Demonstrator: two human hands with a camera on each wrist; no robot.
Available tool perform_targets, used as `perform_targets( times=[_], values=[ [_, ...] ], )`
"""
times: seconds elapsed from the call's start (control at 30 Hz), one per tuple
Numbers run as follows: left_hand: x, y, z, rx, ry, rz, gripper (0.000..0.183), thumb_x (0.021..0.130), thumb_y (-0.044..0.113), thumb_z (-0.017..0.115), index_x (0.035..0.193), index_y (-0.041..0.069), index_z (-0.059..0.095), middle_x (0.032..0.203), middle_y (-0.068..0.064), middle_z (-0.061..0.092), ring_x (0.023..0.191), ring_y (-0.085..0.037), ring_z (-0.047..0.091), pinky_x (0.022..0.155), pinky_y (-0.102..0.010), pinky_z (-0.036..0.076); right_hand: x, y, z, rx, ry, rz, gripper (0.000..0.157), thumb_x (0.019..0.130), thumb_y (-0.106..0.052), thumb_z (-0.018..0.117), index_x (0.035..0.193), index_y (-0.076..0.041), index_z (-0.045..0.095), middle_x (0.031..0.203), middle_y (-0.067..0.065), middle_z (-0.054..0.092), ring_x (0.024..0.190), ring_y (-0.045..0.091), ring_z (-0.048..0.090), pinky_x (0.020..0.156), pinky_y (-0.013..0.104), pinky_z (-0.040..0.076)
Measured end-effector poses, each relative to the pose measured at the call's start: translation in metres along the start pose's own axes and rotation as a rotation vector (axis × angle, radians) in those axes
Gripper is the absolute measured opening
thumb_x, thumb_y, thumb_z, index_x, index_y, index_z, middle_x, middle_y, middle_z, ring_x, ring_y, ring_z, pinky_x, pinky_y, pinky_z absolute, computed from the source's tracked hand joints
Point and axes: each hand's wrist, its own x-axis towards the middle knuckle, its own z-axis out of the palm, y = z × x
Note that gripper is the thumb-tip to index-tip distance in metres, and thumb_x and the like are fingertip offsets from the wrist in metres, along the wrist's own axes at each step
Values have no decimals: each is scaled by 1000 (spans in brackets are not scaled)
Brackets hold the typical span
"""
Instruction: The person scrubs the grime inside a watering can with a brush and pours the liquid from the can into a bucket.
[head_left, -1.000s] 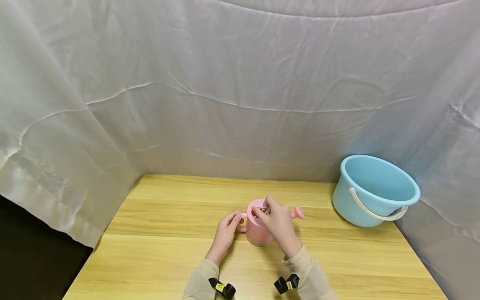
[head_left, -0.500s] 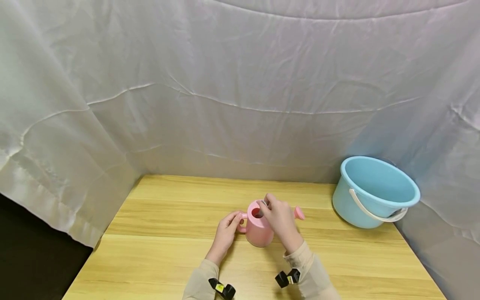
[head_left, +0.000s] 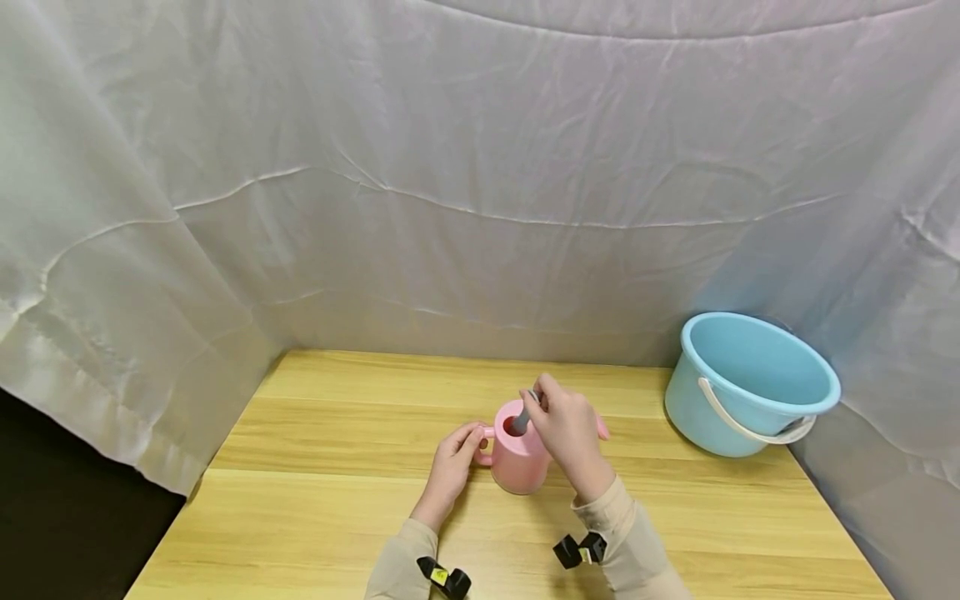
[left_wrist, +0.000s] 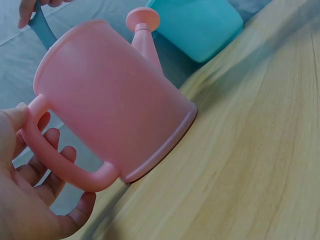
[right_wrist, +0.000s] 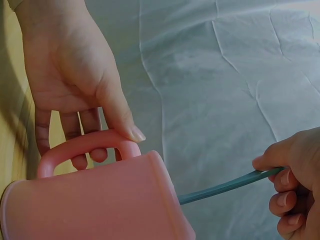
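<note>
While a watering can (head_left: 519, 468), lower centre, is gripped by the left hand (head_left: 450, 464), a grey-blue utensil (right_wrist: 220, 189) is pinched by the right hand (head_left: 567, 429).

Can (left_wrist: 110, 95), pink, one: stood on the tabletop (left_wrist: 240, 150), fitted with a flared spout (left_wrist: 148, 50). Handle (left_wrist: 62, 170): held by the left hand (left_wrist: 25, 205), thumb set against its upper end, some fingertips seen within the loop. Tool (left_wrist: 43, 30), blue-grey, one: gripped by the right hand (left_wrist: 26, 11), partly cropped; lower end hidden by the can. Bucket (left_wrist: 200, 27), blue-green, one: seen in part beyond the spout. Cloth (left_wrist: 15, 60): seen behind.
</note>
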Motion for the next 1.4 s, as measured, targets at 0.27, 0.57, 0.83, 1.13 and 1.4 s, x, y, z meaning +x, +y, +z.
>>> perform_targets(
  times=[0.27,0.57,0.83,1.13,1.4],
  values=[
    [0,-1,0,2,-2,19,37,101,23,54,120,-8,61,104,-31,56,89,-17,57,84,-57,59,-4,0,2,1,-7,5,30,79,-9,79,69,-10,51,51,-6,39,47,-1,23,40,10,18],
    [1,-4,-1,28,-12,24,39,101,27,54,120,-6,62,104,-27,58,91,-17,58,84,-56,59,-16,2,11,30,-89,57,28,81,-10,78,70,-12,53,52,-11,31,46,-3,19,39,8,13],
    [0,-1,-1,15,-5,26,36,101,24,54,119,-7,62,104,-30,56,91,-16,56,83,-54,61,-24,3,17,62,-145,93,26,84,-11,75,72,-13,52,54,-10,36,49,1,26,41,11,19],
    [0,-1,-1,21,-5,34,38,101,25,53,118,-7,62,103,-27,57,91,-16,57,82,-54,60,-24,3,17,64,-160,93,28,85,-12,75,71,-13,50,54,-10,35,49,2,28,42,12,19],
    [0,0,-1,23,-11,20,36,101,25,53,119,-5,63,105,-29,57,92,-18,57,84,-55,60,-23,3,18,79,-152,87,25,85,-12,75,72,-13,53,54,-8,40,49,1,28,42,11,22]
  ],
)
